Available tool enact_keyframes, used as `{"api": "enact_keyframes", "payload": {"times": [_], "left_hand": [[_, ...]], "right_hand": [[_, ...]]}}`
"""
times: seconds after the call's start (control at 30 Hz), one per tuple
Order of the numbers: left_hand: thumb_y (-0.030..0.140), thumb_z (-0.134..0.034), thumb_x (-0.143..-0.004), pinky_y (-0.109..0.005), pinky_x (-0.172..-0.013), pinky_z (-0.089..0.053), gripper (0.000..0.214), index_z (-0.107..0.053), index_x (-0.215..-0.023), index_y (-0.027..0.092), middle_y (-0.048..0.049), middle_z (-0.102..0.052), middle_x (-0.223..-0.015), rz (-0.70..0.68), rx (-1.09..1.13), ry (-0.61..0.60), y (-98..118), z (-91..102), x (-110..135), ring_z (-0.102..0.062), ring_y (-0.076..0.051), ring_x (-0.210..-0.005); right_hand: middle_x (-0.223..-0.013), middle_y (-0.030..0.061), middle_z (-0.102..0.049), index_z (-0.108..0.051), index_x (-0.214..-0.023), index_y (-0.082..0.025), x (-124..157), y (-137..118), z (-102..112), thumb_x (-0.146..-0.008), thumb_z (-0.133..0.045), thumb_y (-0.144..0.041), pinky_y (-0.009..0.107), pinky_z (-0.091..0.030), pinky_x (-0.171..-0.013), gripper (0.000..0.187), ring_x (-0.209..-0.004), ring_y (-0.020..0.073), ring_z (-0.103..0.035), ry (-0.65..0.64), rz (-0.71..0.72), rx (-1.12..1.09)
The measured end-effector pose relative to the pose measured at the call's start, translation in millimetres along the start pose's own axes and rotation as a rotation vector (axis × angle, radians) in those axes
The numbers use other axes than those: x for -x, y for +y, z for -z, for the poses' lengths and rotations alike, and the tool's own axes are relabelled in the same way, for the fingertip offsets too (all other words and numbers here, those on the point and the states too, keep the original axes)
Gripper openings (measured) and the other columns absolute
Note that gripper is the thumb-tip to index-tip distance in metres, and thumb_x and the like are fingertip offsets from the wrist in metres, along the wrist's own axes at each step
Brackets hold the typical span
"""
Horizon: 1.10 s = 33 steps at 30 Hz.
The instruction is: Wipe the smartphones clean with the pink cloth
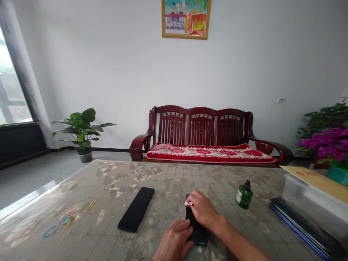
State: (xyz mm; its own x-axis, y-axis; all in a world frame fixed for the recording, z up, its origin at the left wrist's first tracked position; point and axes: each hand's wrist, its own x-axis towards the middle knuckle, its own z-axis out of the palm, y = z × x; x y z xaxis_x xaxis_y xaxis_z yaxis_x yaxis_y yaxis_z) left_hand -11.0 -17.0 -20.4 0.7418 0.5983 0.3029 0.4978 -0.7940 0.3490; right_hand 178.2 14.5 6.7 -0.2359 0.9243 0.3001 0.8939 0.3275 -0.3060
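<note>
A black smartphone point(199, 237) lies on the table under both of my hands. At its lower left edge, my left hand point(174, 239) grips the side with its fingers bent. My right hand point(202, 210) pinches a small pale pink cloth point(188, 203) against the phone's upper end. Much of the screen is hidden behind the right hand and wrist. Farther left, a second black smartphone point(136, 209) lies flat, apart from my hands. A green bottle point(244, 195) with a black cap stands upright to the right of my right hand.
Colored elastic bands point(65, 220) lie on the patterned tablecloth point(89, 188) at left. On the right are a stack of dark flat items point(301, 224), a clear plastic box point(312, 199) and purple flowers point(326, 143). A wooden bench point(201, 130) stands beyond the table.
</note>
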Motion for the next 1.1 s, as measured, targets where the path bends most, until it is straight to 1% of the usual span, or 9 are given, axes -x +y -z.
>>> {"api": "enact_keyframes", "payload": {"times": [0.1, 0.17, 0.37, 0.43, 0.53, 0.63, 0.8, 0.9, 1.1], "left_hand": [[0.016, -0.067, -0.084, -0.038, -0.106, -0.046, 0.026, -0.068, -0.109, 0.019, -0.0092, -0.067, -0.128, -0.031, 0.004, -0.003, -0.9, 2.6, 0.5, -0.063, -0.026, -0.117], [0.016, -0.067, -0.084, -0.037, -0.105, -0.047, 0.026, -0.067, -0.11, 0.019, -0.0094, -0.066, -0.128, -0.046, 0.005, -0.002, -3.2, 0.8, 0.5, -0.063, -0.026, -0.117], [0.018, -0.07, -0.079, -0.031, -0.094, -0.053, 0.014, -0.068, -0.093, 0.021, -0.0056, -0.073, -0.107, -0.055, -0.019, 0.046, -15.7, -20.1, -3.0, -0.068, -0.025, -0.101], [0.021, -0.07, -0.08, -0.032, -0.096, -0.052, 0.017, -0.069, -0.097, 0.021, -0.0071, -0.072, -0.111, -0.081, -0.037, 0.049, -20.2, -23.5, -3.5, -0.068, -0.025, -0.103], [0.025, -0.067, -0.085, -0.032, -0.1, -0.05, 0.022, -0.068, -0.106, 0.021, -0.0084, -0.07, -0.12, -0.135, -0.045, 0.048, -25.8, -22.9, -3.1, -0.067, -0.025, -0.108], [0.026, -0.065, -0.086, -0.03, -0.098, -0.051, 0.019, -0.068, -0.105, 0.022, -0.0064, -0.071, -0.119, -0.157, -0.048, 0.056, -30.1, -24.2, -3.6, -0.068, -0.023, -0.107], [0.027, -0.07, -0.083, -0.029, -0.093, -0.054, 0.015, -0.069, -0.096, 0.021, -0.0063, -0.073, -0.111, -0.146, -0.085, 0.066, -31.5, -32.7, -5.9, -0.07, -0.024, -0.1], [0.026, -0.069, -0.083, -0.031, -0.094, -0.054, 0.017, -0.07, -0.099, 0.021, -0.0077, -0.073, -0.113, -0.132, -0.07, 0.078, -27.1, -27.9, -4.8, -0.07, -0.025, -0.102], [0.022, -0.07, -0.084, -0.034, -0.1, -0.052, 0.025, -0.07, -0.109, 0.019, -0.0108, -0.069, -0.124, -0.086, -0.056, -0.002, -15.5, -7.5, -1.8, -0.067, -0.027, -0.11]], "right_hand": [[-0.099, 0.0052, -0.062, -0.066, -0.09, -0.021, -8.2, 8.4, 2.7, -0.089, -0.044, -0.005, 0.025, -0.041, -0.086, 0.027, -0.097, 0.0174, -0.057, 0.04, -0.122, 0.072], [-0.098, 0.0054, -0.063, -0.066, -0.091, -0.021, -8.0, 7.5, 2.9, -0.088, -0.044, -0.004, 0.025, -0.041, -0.086, 0.028, -0.096, 0.0175, -0.058, 0.046, -0.148, 0.063], [-0.095, 0.0013, -0.062, -0.066, -0.089, -0.023, 14.0, -11.5, 2.9, -0.086, -0.047, -0.005, 0.022, -0.041, -0.082, 0.026, -0.094, 0.015, -0.058, -0.027, 0.062, -0.081], [-0.094, 0.0016, -0.062, -0.065, -0.087, -0.022, 10.4, -9.1, 6.2, -0.088, -0.045, -0.006, 0.022, -0.041, -0.082, 0.026, -0.092, 0.015, -0.058, -0.018, 0.044, -0.069], [-0.091, 0.0038, -0.062, -0.063, -0.083, -0.021, -5.3, 0.4, 11.5, -0.091, -0.043, -0.008, 0.025, -0.042, -0.081, 0.026, -0.086, 0.0163, -0.058, 0.041, -0.081, 0.02], [-0.09, 0.0049, -0.062, -0.063, -0.082, -0.021, -11.0, 4.7, 11.6, -0.091, -0.042, -0.007, 0.026, -0.042, -0.08, 0.026, -0.085, 0.017, -0.057, 0.083, -0.141, 0.044], [-0.094, 0.0026, -0.063, -0.065, -0.087, -0.022, 14.7, -1.5, 4.2, -0.083, -0.045, -0.004, 0.024, -0.041, -0.081, 0.027, -0.092, 0.0159, -0.058, 0.011, -0.002, -0.08], [-0.094, 0.0019, -0.062, -0.065, -0.088, -0.022, 18.6, 0.8, 5.9, -0.084, -0.046, -0.005, 0.024, -0.041, -0.081, 0.026, -0.092, 0.0154, -0.058, -0.011, 0.052, -0.104], [-0.088, 0.0042, -0.061, -0.062, -0.08, -0.021, -2.7, 13.5, 10.7, -0.089, -0.042, -0.006, 0.026, -0.042, -0.078, 0.026, -0.082, 0.0169, -0.057, 0.12, -0.124, -0.025]]}}
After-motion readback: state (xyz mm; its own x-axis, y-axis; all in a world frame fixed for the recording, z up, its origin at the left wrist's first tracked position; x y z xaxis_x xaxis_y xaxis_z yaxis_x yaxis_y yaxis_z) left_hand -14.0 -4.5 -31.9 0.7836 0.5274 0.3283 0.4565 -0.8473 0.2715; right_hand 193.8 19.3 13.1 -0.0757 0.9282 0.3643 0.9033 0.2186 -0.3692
